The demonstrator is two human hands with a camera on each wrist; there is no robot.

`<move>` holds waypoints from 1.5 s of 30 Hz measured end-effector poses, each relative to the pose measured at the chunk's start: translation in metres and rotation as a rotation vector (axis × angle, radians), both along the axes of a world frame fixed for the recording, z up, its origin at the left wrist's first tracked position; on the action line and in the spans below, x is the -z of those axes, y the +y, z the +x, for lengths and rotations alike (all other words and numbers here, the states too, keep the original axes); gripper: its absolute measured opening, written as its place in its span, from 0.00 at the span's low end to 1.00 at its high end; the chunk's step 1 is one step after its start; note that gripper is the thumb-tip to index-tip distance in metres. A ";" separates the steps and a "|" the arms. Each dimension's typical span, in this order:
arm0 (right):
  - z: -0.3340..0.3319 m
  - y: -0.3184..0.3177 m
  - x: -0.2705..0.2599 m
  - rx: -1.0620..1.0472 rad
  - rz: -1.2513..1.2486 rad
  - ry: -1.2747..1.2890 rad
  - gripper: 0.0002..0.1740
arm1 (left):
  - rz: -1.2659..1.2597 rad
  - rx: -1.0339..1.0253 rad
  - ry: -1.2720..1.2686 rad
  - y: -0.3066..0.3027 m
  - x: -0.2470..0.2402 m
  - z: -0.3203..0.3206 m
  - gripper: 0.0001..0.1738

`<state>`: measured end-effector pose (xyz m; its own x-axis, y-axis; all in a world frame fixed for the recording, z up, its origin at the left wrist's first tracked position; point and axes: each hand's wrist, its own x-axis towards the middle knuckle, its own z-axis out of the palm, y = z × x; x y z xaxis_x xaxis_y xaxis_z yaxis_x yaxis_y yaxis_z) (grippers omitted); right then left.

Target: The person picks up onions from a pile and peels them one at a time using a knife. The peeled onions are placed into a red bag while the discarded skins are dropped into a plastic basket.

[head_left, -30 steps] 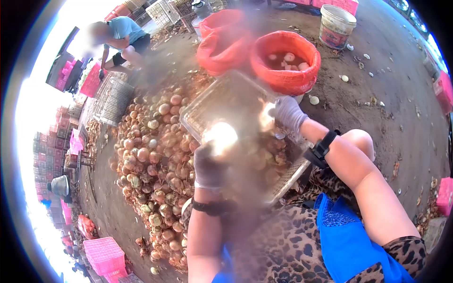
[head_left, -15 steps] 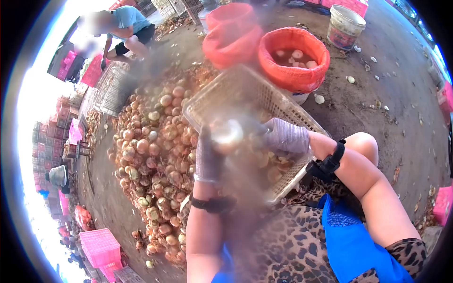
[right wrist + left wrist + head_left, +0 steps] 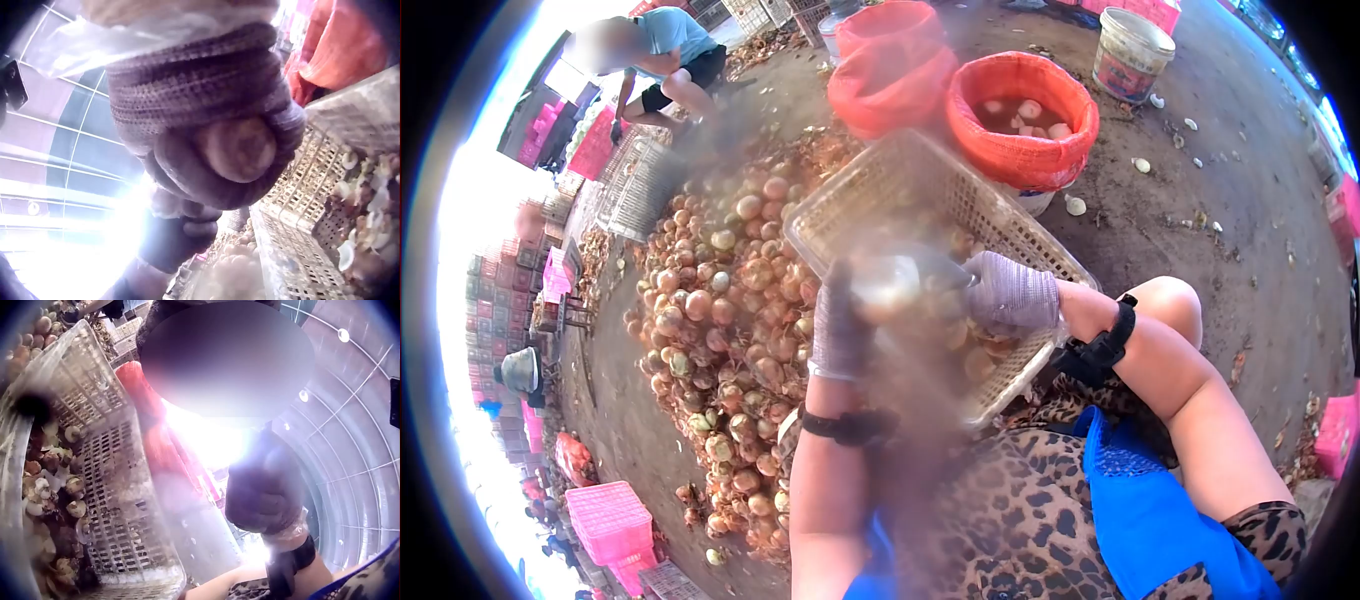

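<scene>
My gloved left hand (image 3: 840, 325) grips a pale, glare-blurred onion (image 3: 890, 280) over the basket (image 3: 1045, 265) in the head view. Close to its right side, my gloved right hand (image 3: 1012, 292) is curled round a brown, round-ended handle (image 3: 242, 150), seen in the right wrist view; what lies beyond the handle is blurred. Behind it there, the left hand (image 3: 178, 240) is partly hidden. In the left wrist view, a blurred oval covers the near hand, while the right hand (image 3: 265, 494) shows curled. Onion skins and scraps (image 3: 59, 487) lie in the basket.
A large heap of onions (image 3: 730, 300) lies left of the basket. Beyond the basket stand a red-lined bucket (image 3: 1075, 165) with pale onions inside, red bags (image 3: 880, 90) and a white bucket (image 3: 1130, 60). Pink crates (image 3: 612, 520) are lower left; another person (image 3: 665, 60) bends upper left.
My right hand has moved slightly right and down from its place a second ago, with its fingers curled near the onion. The basket and buckets appear shifted a little as the head view moved.
</scene>
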<state>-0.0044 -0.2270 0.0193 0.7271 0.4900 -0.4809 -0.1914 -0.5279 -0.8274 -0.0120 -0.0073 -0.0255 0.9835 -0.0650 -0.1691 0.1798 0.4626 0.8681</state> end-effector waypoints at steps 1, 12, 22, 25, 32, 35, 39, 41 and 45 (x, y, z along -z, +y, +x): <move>0.000 0.000 -0.001 -0.022 -0.028 -0.064 0.13 | 0.010 -0.006 0.012 0.003 0.006 0.002 0.40; 0.010 -0.010 0.035 -0.210 0.015 -0.041 0.08 | 0.221 0.038 -0.123 0.008 -0.011 -0.005 0.21; 0.012 0.002 0.015 -0.538 -0.512 -0.407 0.17 | 0.452 0.142 -0.024 0.013 -0.014 -0.008 0.31; 0.006 0.001 0.013 -0.497 -0.541 -0.521 0.19 | 0.448 0.110 0.038 0.004 -0.005 -0.004 0.27; 0.005 -0.005 0.024 -0.534 -0.511 -0.616 0.10 | 0.330 0.101 0.121 0.011 0.016 0.005 0.20; -0.008 -0.002 0.002 -0.400 -0.582 -0.595 0.11 | 0.375 0.072 0.150 0.009 0.018 0.008 0.19; -0.002 -0.001 0.034 -0.413 -0.462 -0.896 0.12 | 0.112 0.055 0.239 0.013 0.032 0.013 0.20; 0.002 -0.002 0.028 -0.257 -0.278 -0.801 0.13 | -0.330 0.124 0.180 0.011 0.018 0.011 0.24; -0.009 0.005 -0.006 0.345 0.498 0.259 0.14 | -0.333 0.023 0.071 0.001 0.003 0.002 0.41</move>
